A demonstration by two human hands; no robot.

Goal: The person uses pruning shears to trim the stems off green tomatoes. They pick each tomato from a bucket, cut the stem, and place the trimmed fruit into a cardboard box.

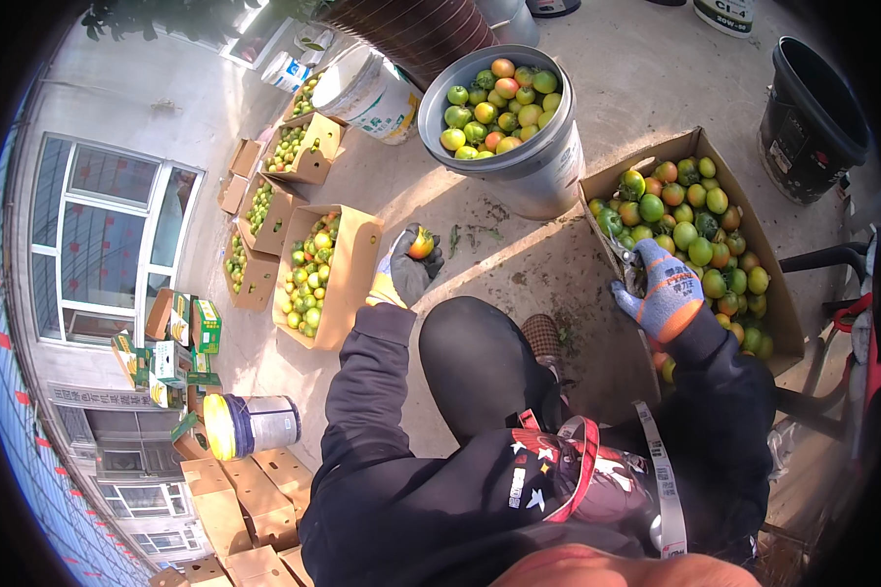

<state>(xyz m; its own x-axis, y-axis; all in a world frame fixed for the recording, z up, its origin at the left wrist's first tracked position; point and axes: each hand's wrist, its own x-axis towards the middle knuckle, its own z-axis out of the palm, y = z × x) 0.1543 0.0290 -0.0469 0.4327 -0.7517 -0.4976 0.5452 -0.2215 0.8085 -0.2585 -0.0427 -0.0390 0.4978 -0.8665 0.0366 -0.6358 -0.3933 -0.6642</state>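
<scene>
In the grey palm of a work glove, my left hand [418, 270] holds an orange and green tomato [421, 243]. It is raised just right of a cardboard box of small tomatoes [312, 279]. My right hand [661, 282], in a blue-grey and orange glove, grips small metal snips [620, 251] over the left side of a large cardboard box [788, 323]. Green and orange tomatoes [684, 235] fill that box, some hidden under my forearm. Beyond my hands stands a grey bucket [558, 172] heaped with similar tomatoes [510, 110].
Several tomato boxes [268, 227] line the left, with a white bucket [367, 92] behind. A black bucket [796, 139] stands at right, near a chair's dark frame [822, 258]. A yellow and blue bucket [264, 425] and cardboard boxes [242, 506] are at lower left. Leaf scraps litter the concrete floor [477, 238].
</scene>
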